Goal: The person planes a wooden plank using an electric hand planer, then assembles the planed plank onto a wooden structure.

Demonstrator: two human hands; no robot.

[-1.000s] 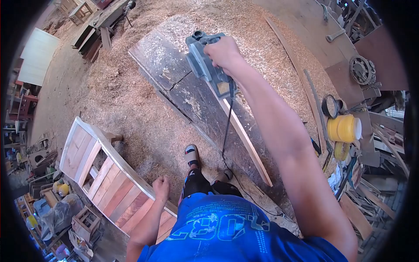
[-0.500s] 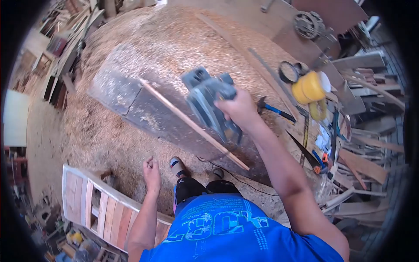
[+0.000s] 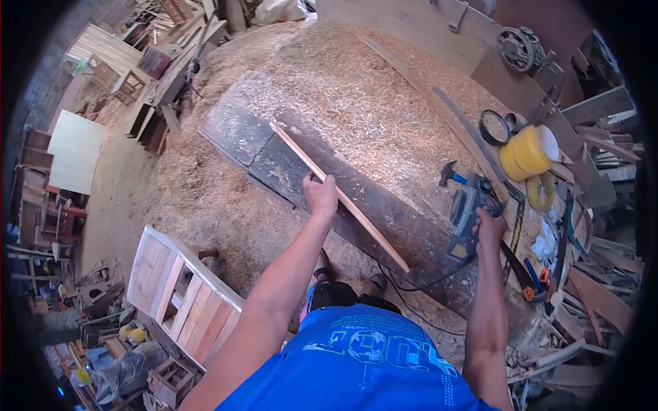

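Observation:
My left hand is closed around the middle of a long, narrow wood strip, which lies slantwise over a dark, worn board. In my right hand is the handle of a grey-green electric hand planer, at the right end of that board. A black cord trails from the planer and drops past the board's near edge to the floor. Beyond the planer lies a hammer with a blue handle, close to the tool but partly covered by it.
Wood shavings cover the floor behind the board. To the right are a yellow container, a handsaw and stacked scrap wood. A slatted wooden panel stands at the left, near my legs. A long plank lies at the back.
My right hand has brought the planer down and rightward from above the board. My left hand has risen from beside my leg and taken hold of the wood strip. The view has shifted.

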